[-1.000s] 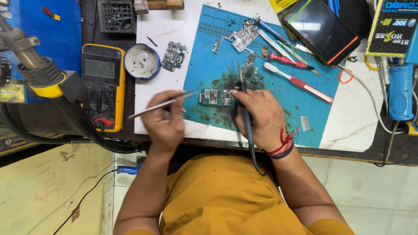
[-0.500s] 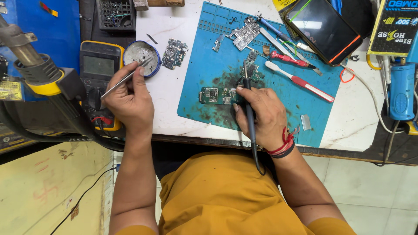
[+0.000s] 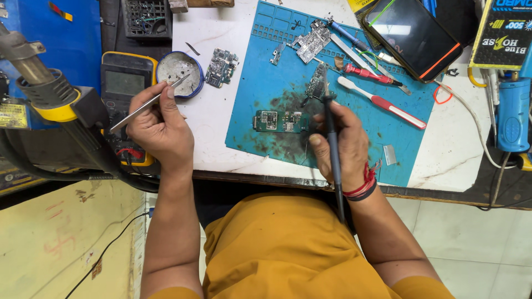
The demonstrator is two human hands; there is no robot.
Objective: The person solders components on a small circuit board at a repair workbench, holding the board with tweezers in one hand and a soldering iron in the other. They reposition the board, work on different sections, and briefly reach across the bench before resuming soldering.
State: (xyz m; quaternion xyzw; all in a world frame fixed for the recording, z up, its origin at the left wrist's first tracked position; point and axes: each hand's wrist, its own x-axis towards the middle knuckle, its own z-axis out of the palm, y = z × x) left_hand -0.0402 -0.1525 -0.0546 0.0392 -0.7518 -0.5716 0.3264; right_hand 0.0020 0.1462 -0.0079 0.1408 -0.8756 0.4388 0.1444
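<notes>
1. Tweezers, slim silver metal [image 3: 147, 105], were pinched in the left hand [image 3: 160, 130], tips over the round blue tin [image 3: 178, 73].
2. Right hand [image 3: 346, 145] gripped a dark soldering iron [image 3: 331, 138] beside the small green circuit board [image 3: 280, 120] on the blue mat [image 3: 260, 77].
3. Risk: the iron's tip might have scorched the board.
4. A black-and-yellow printed package [image 3: 504, 33] lay at the top right corner.

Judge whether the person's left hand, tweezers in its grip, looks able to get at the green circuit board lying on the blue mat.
Probably yes: the left hand holds tweezers over the round tin, and only bare white table separates it from the circuit board. The right hand lies beyond.
</notes>
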